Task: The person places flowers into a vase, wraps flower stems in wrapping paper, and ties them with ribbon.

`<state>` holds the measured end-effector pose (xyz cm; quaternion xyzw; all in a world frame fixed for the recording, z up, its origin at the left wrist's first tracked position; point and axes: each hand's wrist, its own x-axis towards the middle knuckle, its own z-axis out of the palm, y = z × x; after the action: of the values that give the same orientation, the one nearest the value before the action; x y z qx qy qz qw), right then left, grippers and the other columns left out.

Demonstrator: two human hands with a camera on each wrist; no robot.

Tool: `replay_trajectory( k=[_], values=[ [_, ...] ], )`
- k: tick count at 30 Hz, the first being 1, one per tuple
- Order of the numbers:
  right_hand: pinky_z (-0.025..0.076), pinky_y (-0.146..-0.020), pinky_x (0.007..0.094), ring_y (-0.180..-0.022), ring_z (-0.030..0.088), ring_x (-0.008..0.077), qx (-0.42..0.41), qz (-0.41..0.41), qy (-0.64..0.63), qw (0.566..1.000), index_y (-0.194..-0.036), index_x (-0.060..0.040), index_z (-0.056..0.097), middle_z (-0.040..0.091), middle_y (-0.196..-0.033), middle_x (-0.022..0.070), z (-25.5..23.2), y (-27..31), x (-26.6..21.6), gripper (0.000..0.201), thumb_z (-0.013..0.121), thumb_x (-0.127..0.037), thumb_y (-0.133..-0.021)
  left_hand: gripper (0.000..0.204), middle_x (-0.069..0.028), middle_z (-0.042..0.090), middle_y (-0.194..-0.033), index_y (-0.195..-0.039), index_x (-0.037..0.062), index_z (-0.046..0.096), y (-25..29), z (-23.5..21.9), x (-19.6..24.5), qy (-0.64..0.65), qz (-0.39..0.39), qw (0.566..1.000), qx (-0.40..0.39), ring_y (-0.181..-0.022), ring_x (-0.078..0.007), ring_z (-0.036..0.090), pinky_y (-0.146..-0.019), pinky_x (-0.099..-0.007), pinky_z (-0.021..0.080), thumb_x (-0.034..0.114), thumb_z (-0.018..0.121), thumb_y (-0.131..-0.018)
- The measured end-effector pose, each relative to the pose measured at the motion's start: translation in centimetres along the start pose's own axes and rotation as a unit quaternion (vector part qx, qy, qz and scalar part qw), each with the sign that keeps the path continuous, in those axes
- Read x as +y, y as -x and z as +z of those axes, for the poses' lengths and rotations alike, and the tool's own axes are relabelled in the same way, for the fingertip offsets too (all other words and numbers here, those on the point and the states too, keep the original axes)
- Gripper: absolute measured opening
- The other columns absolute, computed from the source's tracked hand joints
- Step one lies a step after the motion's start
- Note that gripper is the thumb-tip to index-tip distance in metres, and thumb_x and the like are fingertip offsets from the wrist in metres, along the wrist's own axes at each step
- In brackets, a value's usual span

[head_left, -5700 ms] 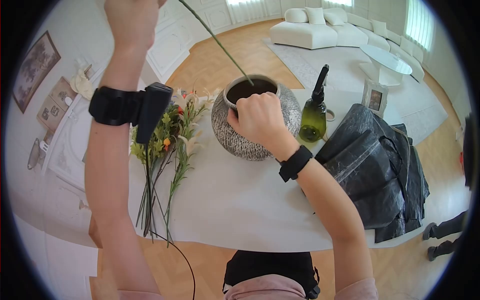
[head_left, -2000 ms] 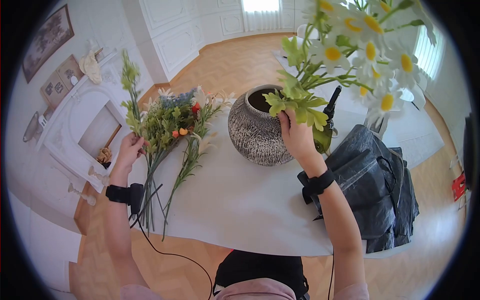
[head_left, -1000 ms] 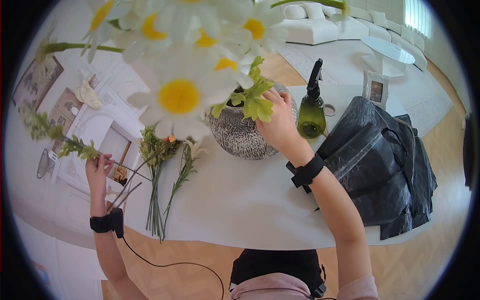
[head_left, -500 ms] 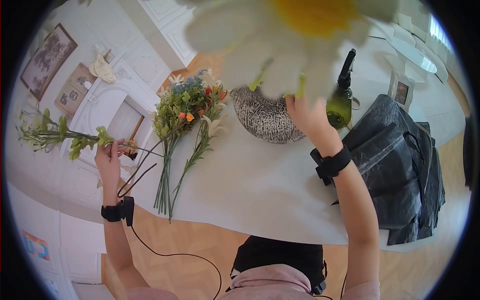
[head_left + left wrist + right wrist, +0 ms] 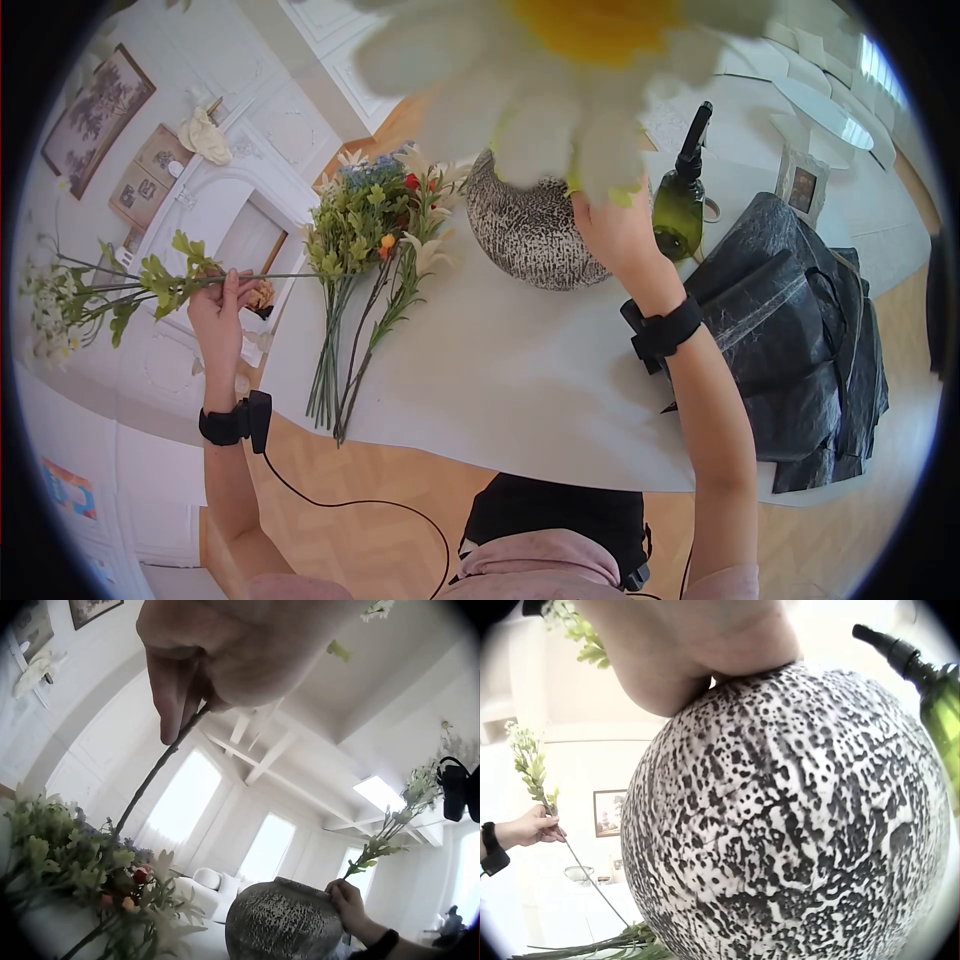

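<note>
A round vase (image 5: 530, 240) with a rough black-and-white surface stands on the table. My right hand (image 5: 625, 240) is at its rim, pinching the stem of an artificial daisy spray; the left wrist view shows this leafy spray (image 5: 382, 840) rising above the vase. One large daisy bloom (image 5: 590, 130) is close to the head camera and hides the vase's mouth. Out to the left, my left hand (image 5: 222, 305) holds a leafy flower spray (image 5: 130, 290) with small pale blooms by its stem (image 5: 146, 784). That stem extends over the flower bunch.
The bunch of mixed artificial flowers (image 5: 365, 220) lies on the left of the white table (image 5: 480, 400). A green spray bottle (image 5: 678, 215) stands right of the vase, near a photo frame (image 5: 803, 185). Crumpled black sheeting (image 5: 780, 320) covers the table's right side.
The daisy spray has come into the right hand at the vase. The left hand has taken a leafy spray from the bunch and moved it left; its stem has swung lately.
</note>
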<state>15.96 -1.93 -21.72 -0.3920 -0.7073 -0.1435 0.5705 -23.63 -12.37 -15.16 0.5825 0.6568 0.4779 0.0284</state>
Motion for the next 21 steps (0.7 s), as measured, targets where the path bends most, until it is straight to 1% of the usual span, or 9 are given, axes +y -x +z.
replay_trajectory(
  k=[4,6,10,14,15,16,17,20,21],
  values=[
    [0.034,-0.072,0.0375,-0.076,0.048,0.0193,-0.013,-0.017,0.020,1.000,-0.078,-0.0080,0.051,0.049,-0.070,0.0020,0.3,0.2,0.2,0.003,0.053,-0.010,-0.078,0.033,-0.0164,0.060,-0.087,-0.089,-0.0120,0.053,-1.0,-0.6,1.4,-0.009,0.020,1.000,0.018,-0.081,-0.0203,0.061,-0.071,-0.0265,0.050,0.020,0.046,-0.088],
    [0.034,-0.072,0.0377,-0.076,0.048,0.0195,-0.003,-0.016,0.024,1.000,-0.078,-0.0080,0.051,0.048,-0.070,0.0021,0.1,0.0,0.1,0.003,0.052,-0.010,-0.077,0.032,-0.0168,0.060,-0.088,-0.089,-0.0108,0.053,-2.6,-1.2,3.0,0.012,0.091,0.995,0.048,-0.084,-0.0204,0.060,-0.073,-0.0271,0.049,0.020,0.046,-0.088],
    [0.034,-0.072,0.0389,-0.078,0.048,0.0206,0.003,-0.001,0.007,1.000,-0.079,-0.0078,0.051,0.048,-0.071,0.0032,0.0,-0.1,-0.2,0.004,0.053,-0.010,-0.076,0.030,-0.0163,0.060,-0.089,-0.091,-0.0095,0.051,-4.1,0.6,10.1,0.107,0.141,0.980,0.087,-0.083,-0.0205,0.060,-0.072,-0.0268,0.049,0.020,0.046,-0.087],
    [0.034,-0.072,0.0393,-0.078,0.048,0.0218,-0.035,0.000,0.011,0.999,-0.078,-0.0072,0.050,0.047,-0.072,0.0049,0.1,0.0,0.2,0.005,0.053,-0.009,-0.075,0.027,-0.0146,0.060,-0.088,-0.093,-0.0056,0.049,-4.5,4.2,16.7,0.156,0.211,0.964,0.050,-0.082,-0.0204,0.060,-0.069,-0.0263,0.049,0.021,0.047,-0.087],
    [0.034,-0.072,0.0393,-0.078,0.048,0.0218,-0.027,-0.007,0.019,0.999,-0.078,-0.0072,0.050,0.047,-0.072,0.0049,0.1,0.1,0.2,0.005,0.053,-0.009,-0.075,0.026,-0.0142,0.060,-0.088,-0.093,-0.0046,0.049,-4.4,5.0,17.9,0.167,0.229,0.958,0.042,-0.082,-0.0203,0.060,-0.069,-0.0261,0.049,0.021,0.047,-0.087],
    [0.033,-0.072,0.0391,-0.078,0.048,0.0218,-0.034,-0.007,0.016,0.999,-0.077,-0.0072,0.050,0.047,-0.071,0.0048,0.2,0.2,0.3,0.004,0.053,-0.009,-0.075,0.026,-0.0142,0.060,-0.088,-0.093,-0.0046,0.049,-4.3,5.9,19.0,0.175,0.236,0.955,0.047,-0.082,-0.0203,0.060,-0.069,-0.0261,0.049,0.021,0.047,-0.087],
    [0.033,-0.072,0.0388,-0.078,0.048,0.0217,-0.041,-0.008,0.012,0.999,-0.077,-0.0073,0.050,0.046,-0.071,0.0048,0.1,0.2,0.3,0.004,0.053,-0.009,-0.075,0.027,-0.0135,0.060,-0.088,-0.094,-0.0047,0.049,-4.2,6.9,19.8,0.163,0.223,0.961,0.015,-0.081,-0.0198,0.061,-0.068,-0.0259,0.049,0.021,0.048,-0.087],
    [0.032,-0.072,0.0382,-0.078,0.047,0.0212,-0.029,-0.010,0.008,0.999,-0.076,-0.0073,0.050,0.046,-0.071,0.0044,0.0,0.1,0.1,0.003,0.053,-0.008,-0.075,0.030,-0.0113,0.060,-0.087,-0.098,-0.0049,0.049,-4.3,9.6,20.5,0.119,0.173,0.975,-0.076,-0.078,-0.0182,0.061,-0.065,-0.0252,0.049,0.022,0.050,-0.085],
    [0.032,-0.073,0.0380,-0.078,0.047,0.0209,-0.027,-0.006,0.003,1.000,-0.076,-0.0072,0.050,0.046,-0.071,0.0043,0.0,0.0,0.0,0.003,0.053,-0.008,-0.075,0.029,-0.0131,0.060,-0.084,-0.095,-0.0060,0.050,-5.3,11.7,18.9,0.105,0.197,0.971,-0.089,-0.073,-0.0197,0.061,-0.062,-0.0264,0.048,0.021,0.052,-0.083]
  ],
)
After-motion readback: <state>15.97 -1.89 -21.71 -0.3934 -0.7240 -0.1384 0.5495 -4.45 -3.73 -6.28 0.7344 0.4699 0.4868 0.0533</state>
